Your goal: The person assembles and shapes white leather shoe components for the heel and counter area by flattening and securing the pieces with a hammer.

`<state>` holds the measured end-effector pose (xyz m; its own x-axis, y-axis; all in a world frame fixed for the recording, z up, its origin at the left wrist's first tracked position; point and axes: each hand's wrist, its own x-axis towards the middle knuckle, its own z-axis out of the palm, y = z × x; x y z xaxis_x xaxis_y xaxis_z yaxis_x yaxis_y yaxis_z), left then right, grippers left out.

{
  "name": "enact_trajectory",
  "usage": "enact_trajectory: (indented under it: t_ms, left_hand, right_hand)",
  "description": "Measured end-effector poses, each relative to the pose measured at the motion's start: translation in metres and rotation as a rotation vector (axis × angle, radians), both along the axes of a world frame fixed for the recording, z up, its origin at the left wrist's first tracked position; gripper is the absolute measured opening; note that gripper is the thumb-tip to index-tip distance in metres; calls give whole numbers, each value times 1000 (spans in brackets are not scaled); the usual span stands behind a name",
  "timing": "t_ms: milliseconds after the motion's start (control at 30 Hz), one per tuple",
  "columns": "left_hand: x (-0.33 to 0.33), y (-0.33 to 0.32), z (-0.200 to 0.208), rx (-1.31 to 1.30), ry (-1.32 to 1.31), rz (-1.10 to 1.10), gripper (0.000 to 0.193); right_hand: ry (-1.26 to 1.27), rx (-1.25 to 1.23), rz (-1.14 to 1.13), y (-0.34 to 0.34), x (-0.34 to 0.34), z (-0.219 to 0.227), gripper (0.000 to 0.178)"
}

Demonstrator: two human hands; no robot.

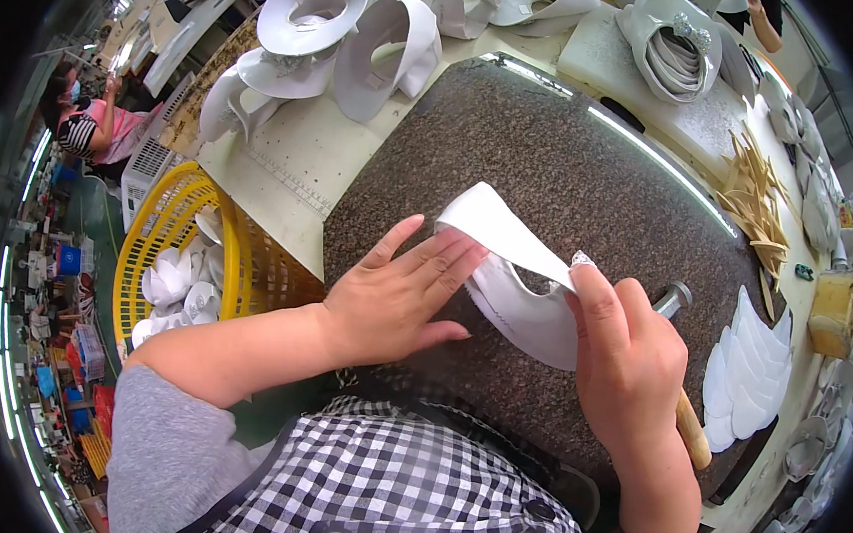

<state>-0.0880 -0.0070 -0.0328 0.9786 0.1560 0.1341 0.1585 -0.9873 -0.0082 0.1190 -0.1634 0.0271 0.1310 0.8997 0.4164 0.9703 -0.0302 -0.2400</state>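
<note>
A white shoe upper (517, 306), curved into an open loop, is held over a dark speckled stone slab (423, 159). My right hand (626, 352) pinches its right end between thumb and fingers. My left hand (396, 289) lies with stretched fingers against the upper's left side, the thumb held apart. Just beyond my right hand a hammer lies on the slab; its metal head (674, 299) and wooden handle (693, 431) show on either side of the hand, which hides the middle.
White leaf-shaped pieces (747, 374) lie overlapped at the slab's right edge, below a bundle of tan strips (758, 199). Several finished uppers (388, 57) stand at the back. To my left is a yellow basket (232, 255) of white pieces. A person (98, 119) sits at far left.
</note>
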Motion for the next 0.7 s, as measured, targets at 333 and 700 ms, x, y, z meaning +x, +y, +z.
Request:
enact_trajectory:
  t_ms: [333,700]
  left_hand:
    - [7,-5,-5,-205,-206,-28,59]
    - [22,-4,32,-1025,-502,95,22]
  right_hand:
    - [408,-85,-130,25,-3,23,25]
    - [1244,108,-72,2,7,27,36]
